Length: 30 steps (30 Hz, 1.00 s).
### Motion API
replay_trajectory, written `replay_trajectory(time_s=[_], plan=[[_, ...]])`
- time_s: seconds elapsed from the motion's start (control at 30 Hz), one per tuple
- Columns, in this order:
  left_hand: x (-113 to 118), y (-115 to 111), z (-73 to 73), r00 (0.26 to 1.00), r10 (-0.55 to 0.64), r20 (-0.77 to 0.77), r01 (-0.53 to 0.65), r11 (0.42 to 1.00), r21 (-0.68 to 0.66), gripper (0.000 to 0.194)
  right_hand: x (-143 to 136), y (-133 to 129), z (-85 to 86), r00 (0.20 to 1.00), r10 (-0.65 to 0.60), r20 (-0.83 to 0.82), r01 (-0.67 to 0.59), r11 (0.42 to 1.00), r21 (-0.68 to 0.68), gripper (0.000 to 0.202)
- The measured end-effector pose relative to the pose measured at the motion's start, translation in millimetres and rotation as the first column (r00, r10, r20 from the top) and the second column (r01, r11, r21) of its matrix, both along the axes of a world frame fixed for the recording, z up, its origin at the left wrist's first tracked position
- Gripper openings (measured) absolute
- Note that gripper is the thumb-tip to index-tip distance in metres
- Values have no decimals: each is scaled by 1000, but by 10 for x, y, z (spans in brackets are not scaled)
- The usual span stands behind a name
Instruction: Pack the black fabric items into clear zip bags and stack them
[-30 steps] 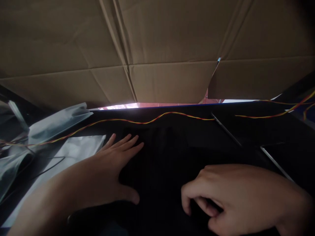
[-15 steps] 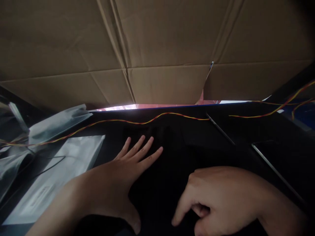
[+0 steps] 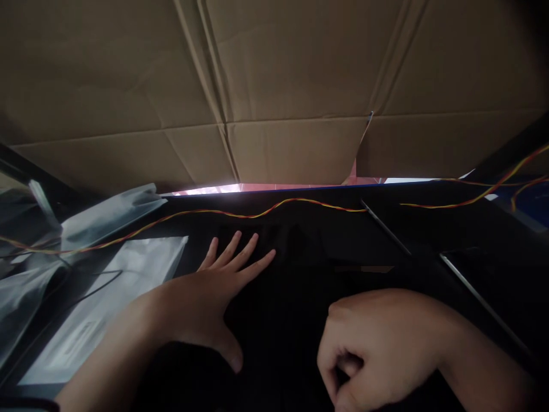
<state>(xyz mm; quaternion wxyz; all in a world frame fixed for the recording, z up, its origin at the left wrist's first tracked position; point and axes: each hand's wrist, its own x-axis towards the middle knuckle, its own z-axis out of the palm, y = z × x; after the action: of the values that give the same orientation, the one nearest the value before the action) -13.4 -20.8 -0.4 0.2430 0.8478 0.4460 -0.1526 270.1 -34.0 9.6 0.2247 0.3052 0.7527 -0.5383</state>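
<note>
My left hand (image 3: 210, 297) lies with fingers spread over a black surface (image 3: 274, 320), thumb held apart, and nothing shows in it. Beside its wrist is a clear plastic bag (image 3: 152, 257) with a white label. My right hand (image 3: 377, 343) is at the lower right, its fingers curled in toward the thumb. A dark gap shows inside the curl. The fingertips sit at the bottom edge of the view, so whatever they may hold is hidden.
A twisted red and yellow wire (image 3: 206, 212) runs across the back of the surface. Another plastic bag (image 3: 111, 220) stands at the back left. Two thin metallic edges (image 3: 476, 292) slant on the right. A cardboard sheet (image 3: 295, 68) rises behind.
My right index finger, extended before, has bent in toward the thumb. My left hand has shifted slightly up and left over the surface, still spread.
</note>
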Motion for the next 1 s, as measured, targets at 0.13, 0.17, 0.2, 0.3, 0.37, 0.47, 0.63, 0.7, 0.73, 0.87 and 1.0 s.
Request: replay_trajectory(time_s=[0.13, 0.17, 0.2, 0.3, 0.37, 0.47, 0.63, 0.7, 0.73, 0.87, 1.0], plan=[[-21, 61, -42, 1000, 9, 11, -10, 999, 30, 149, 29, 68, 7, 974, -117, -192, 128, 991, 48, 39], [-29, 83, -59, 999, 32, 25, -34, 995, 90, 133, 33, 86, 0, 959, -150, -240, 171, 983, 70, 40], [-39, 109, -80, 998, 58, 38, -64, 982, 175, 114, 37, 103, -8, 943, -184, -276, 221, 969, 108, 38], [-93, 194, -166, 993, 107, 49, -117, 895, 430, 76, 61, 141, -27, 926, -255, -279, 327, 911, 253, 39], [-129, 239, -208, 994, 105, 39, -111, 868, 484, 71, 94, 157, -15, 942, -254, -219, 311, 907, 284, 46], [-148, 270, -205, 995, 80, 59, -99, 867, 489, 68, 165, 181, 26, 938, -265, -222, 311, 928, 207, 44], [-120, 297, -155, 987, 8, 159, -100, 810, 578, 42, 232, 307, -74, 722, -428, -544, 690, 513, 511, 34], [-122, 324, -172, 987, 11, 161, -107, 787, 608, 44, 220, 395, -213, 732, -353, -582, 674, 253, 694, 36], [-126, 339, -186, 988, 18, 155, -111, 777, 619, 46, 211, 440, -291, 762, -311, -568, 637, 198, 745, 38], [-128, 379, -202, 988, 34, 154, -127, 751, 648, 47, 198, 587, -511, 810, -259, -527, 583, 259, 770, 44], [-108, 345, -79, 984, 51, 170, -155, 715, 682, 32, 274, 615, -435, 796, -260, -546, 603, 273, 750, 28]])
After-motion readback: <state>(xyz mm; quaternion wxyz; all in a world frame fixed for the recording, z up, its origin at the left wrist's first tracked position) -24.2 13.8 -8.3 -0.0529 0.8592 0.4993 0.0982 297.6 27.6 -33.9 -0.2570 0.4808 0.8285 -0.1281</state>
